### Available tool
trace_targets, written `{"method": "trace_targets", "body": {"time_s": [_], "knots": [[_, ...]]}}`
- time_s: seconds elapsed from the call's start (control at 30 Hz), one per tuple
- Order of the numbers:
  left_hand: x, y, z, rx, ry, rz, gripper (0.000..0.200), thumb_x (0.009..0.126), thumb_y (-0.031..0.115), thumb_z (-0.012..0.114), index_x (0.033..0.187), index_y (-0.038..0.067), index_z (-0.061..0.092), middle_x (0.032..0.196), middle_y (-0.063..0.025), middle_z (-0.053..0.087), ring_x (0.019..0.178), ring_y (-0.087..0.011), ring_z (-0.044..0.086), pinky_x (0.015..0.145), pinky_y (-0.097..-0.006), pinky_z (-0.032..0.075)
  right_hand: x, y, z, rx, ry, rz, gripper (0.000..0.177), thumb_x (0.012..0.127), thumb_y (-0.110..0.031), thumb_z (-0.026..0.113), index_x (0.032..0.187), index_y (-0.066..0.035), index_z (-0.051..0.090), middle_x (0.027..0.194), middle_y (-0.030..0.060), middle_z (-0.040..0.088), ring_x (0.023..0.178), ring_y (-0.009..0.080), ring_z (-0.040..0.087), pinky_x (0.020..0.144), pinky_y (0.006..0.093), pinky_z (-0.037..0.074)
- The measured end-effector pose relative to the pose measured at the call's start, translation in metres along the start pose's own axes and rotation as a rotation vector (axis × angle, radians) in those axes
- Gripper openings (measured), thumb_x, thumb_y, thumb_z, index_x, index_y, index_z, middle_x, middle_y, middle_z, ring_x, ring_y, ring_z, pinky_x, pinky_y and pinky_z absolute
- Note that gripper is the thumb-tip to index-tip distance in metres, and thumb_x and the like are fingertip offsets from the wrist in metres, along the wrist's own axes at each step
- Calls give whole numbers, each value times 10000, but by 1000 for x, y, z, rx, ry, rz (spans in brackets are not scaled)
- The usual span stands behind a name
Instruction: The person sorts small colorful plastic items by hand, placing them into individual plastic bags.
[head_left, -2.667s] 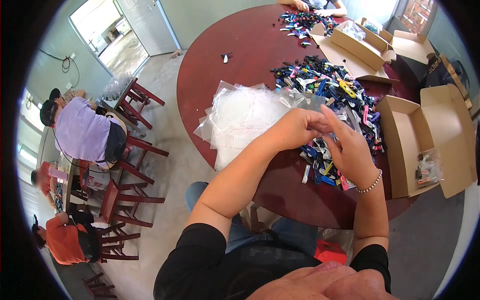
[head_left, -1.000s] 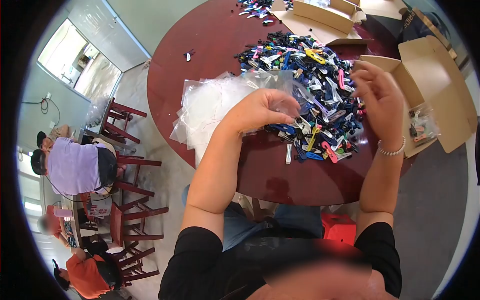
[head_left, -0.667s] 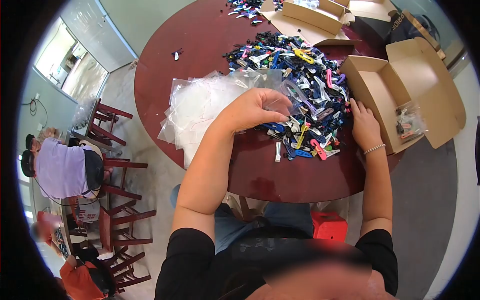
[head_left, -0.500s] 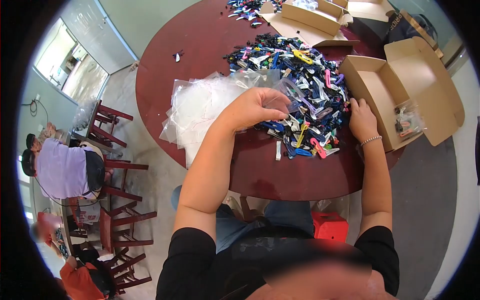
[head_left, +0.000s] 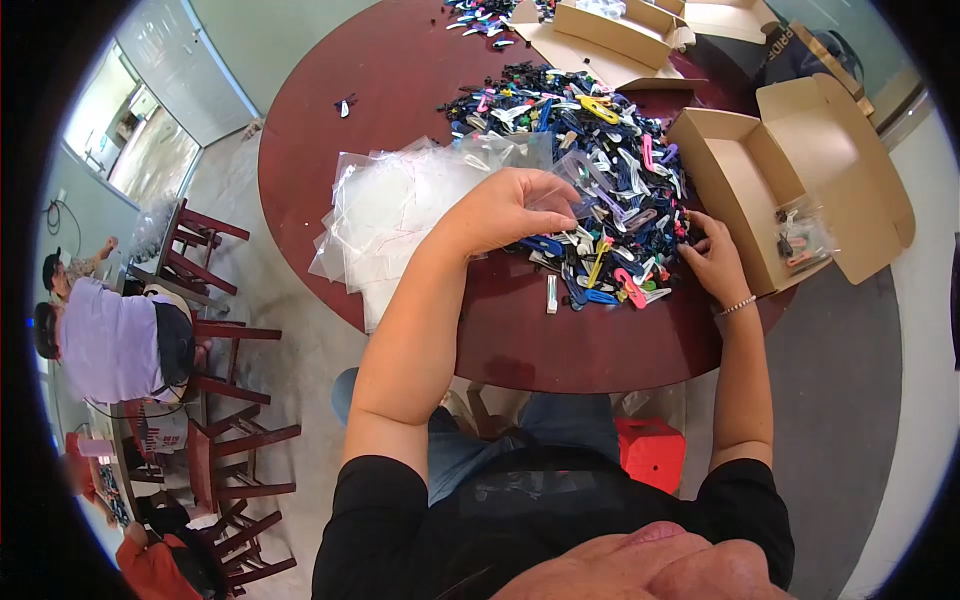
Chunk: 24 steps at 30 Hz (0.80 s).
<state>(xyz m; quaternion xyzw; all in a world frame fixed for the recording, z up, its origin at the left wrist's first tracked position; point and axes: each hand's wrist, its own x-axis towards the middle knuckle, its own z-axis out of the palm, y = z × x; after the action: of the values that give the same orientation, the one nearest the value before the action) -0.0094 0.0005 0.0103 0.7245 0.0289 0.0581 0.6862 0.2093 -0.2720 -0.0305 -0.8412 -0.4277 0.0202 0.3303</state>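
Hair clips (head_left: 625,165) beside box edge (head_left: 706,165).

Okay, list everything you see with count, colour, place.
Table: one, dark red, centre
Hair clips: uncountable, mixed colours, on table
Plastic bags: several, clear, left of clips
Open box: one, brown, right of clips
Packed bag: one, clear, in box
Far boxes: at least two, brown, far right
Wooden stools: several, dark red, left
Door: one, grey, upper left
Other people: several, mixed clothes, left
Plastic thing: one, red, below table
Shirt: one, black, bottom
Left hand: one, bare, holding clear bag
Right hand: one, bare, at clips' edge
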Motion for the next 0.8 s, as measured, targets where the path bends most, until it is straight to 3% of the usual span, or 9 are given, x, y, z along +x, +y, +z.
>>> {"method": "trace_targets", "body": {"time_s": [0.07, 0.13, 0.23, 0.27, 0.43, 0.5, 0.57, 0.67, 0.8], "knots": [[0, 0, -1, 1, -1, 1, 327, 810, 61, 692, 1118, -11, 613, 993, -87, 664, 912, -133, 627, 809, -266, 510, 6, 2, 4, -100, -4, 7, 439, 785, -68, 673, 1206, -48, 549, 990, 113, 567, 747, 160, 565, 702, 268, 480], [0, 0, 0, 3, -5, 5, 324, 813, 63, 691, 1118, -13, 613, 995, -87, 663, 912, -133, 627, 807, -265, 510, 14, 6, 12, -199, 52, -131, 387, 794, -93, 671, 1166, -56, 572, 968, 127, 571, 773, 206, 581, 710, 304, 487], [0, -2, 1, -15, -2, 0, 320, 815, 64, 689, 1116, -13, 613, 991, -86, 663, 908, -130, 626, 799, -267, 512, 23, -4, 19, -146, -7, -113, 306, 799, -101, 663, 1094, -51, 601, 945, 141, 576, 807, 252, 587, 725, 335, 489], [1, -4, 1, -23, -2, 6, 318, 814, 65, 690, 1113, -12, 614, 987, -85, 662, 904, -129, 626, 791, -267, 514, 27, -11, 20, -109, 20, -130, 223, 804, -105, 672, 1004, -24, 617, 855, 98, 587, 753, 193, 583, 683, 305, 487], [3, -8, -1, -77, 36, 19, 336, 805, 115, 705, 1093, -36, 617, 966, -95, 678, 863, -134, 630, 740, -269, 511, 48, -18, 17, 78, 15, -49, 123, 837, -106, 664, 915, -18, 627, 714, -5, 557, 601, 61, 504, 544, 225, 454], [3, -8, -1, -72, 47, 14, 334, 806, 120, 708, 1089, -34, 618, 978, -96, 673, 859, -137, 629, 711, -269, 516, 55, -39, 10, 377, -103, 174, 108, 846, -103, 654, 867, 0, 631, 784, 21, 597, 612, 68, 537, 545, 220, 459], [2, -4, -2, -49, 49, -11, 316, 823, 93, 691, 1113, -8, 614, 999, -86, 666, 894, -127, 630, 752, -255, 513, 62, -53, 12, 440, -102, 163, 91, 878, -110, 627, 887, -20, 630, 800, 9, 600, 594, 56, 532, 535, 195, 454], [1, -1, -1, -40, 76, -26, 321, 825, 99, 692, 1118, -4, 614, 991, -87, 671, 891, -124, 631, 734, -249, 506, 77, -70, 16, 952, -228, 300, 123, 940, -129, 556, 1013, -42, 604, 838, 17, 616, 663, 71, 580, 563, 190, 496], [0, 0, -2, -127, 95, -43, 319, 829, 121, 692, 1118, 12, 615, 983, -76, 678, 894, -112, 635, 709, -232, 492, 93, -81, 25, 1377, -405, 272, 214, 962, -186, 521, 1085, -19, 575, 924, 48, 605, 753, 100, 598, 646, 215, 552]]}}
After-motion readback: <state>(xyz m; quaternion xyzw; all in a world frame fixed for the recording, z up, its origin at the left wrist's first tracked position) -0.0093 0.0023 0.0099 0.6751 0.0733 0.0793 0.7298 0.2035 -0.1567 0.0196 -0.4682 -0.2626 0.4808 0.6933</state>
